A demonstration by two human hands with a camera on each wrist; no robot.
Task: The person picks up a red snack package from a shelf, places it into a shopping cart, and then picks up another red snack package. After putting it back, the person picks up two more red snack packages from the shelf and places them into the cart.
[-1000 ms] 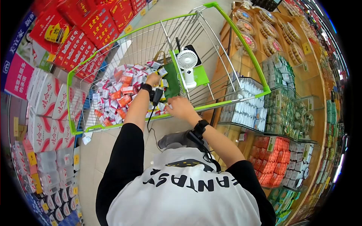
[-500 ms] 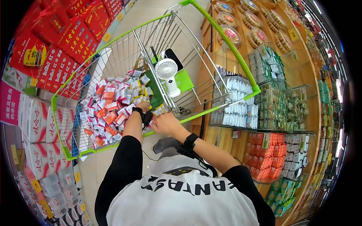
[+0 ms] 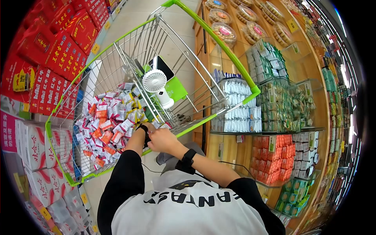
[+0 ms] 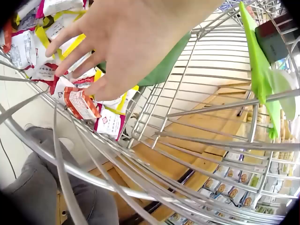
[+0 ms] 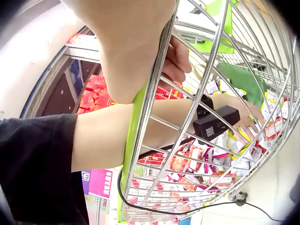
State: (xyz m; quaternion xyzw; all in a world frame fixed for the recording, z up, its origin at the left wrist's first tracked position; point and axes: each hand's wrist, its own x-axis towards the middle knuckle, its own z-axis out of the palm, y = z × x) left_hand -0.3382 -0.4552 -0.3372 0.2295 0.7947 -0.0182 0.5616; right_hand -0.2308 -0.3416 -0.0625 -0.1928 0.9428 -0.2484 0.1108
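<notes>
Small wrapped snack packets [image 3: 105, 127], white, pink, yellow and orange, form a heap in a wire shopping cart with a green rim [image 3: 203, 122]. Down inside the cart, my left hand [image 4: 122, 51] spreads its fingers over the packets, thumb close beside an orange packet [image 4: 80, 104]. A dark green bag [image 4: 166, 68] lies partly under that hand. My right hand [image 3: 161, 140] grips the near rim, its fingers [image 5: 176, 61] curled over to the inner side. It crosses above my left wrist and hides much of the left hand in the head view.
A white handheld fan [image 3: 154, 81] and a phone [image 3: 163, 67] lie at the cart's child seat. Wooden shelves [image 3: 229, 150] of packaged snacks stand close on the right. Red drink cartons [image 3: 51, 88] are stacked at left. A black cable [image 5: 187, 212] hangs from my left wrist.
The cart and both hands have shifted left and toward me in the head view, the cart turning slightly. My right hand keeps to the rim; my left hand remains among the packets.
</notes>
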